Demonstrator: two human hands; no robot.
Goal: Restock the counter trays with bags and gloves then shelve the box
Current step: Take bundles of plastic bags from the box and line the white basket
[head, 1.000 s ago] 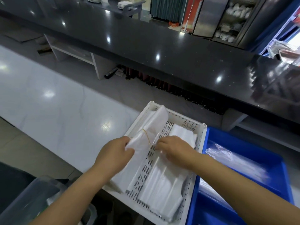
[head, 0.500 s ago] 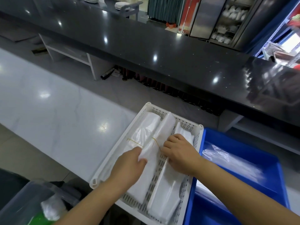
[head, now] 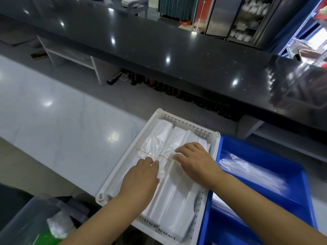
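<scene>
Our left hand and right hand lay flat, fingers straight, pressing the bag bundles side by side in the white tray. They looked light, soft and slippery; we judged a hold at the rubber band safest.

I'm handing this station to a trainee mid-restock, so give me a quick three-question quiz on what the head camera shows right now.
1. True or false: the left hand and the right hand both rest on the bag bundles lying in the white tray.
2. What stands directly to the right of the white tray? A) a blue tray B) a red bucket C) a cardboard box
3. Fill in: thin yellow ___ wrap two of the bundles.

Key: 1 true. 2 A. 3 rubber bands.
</scene>
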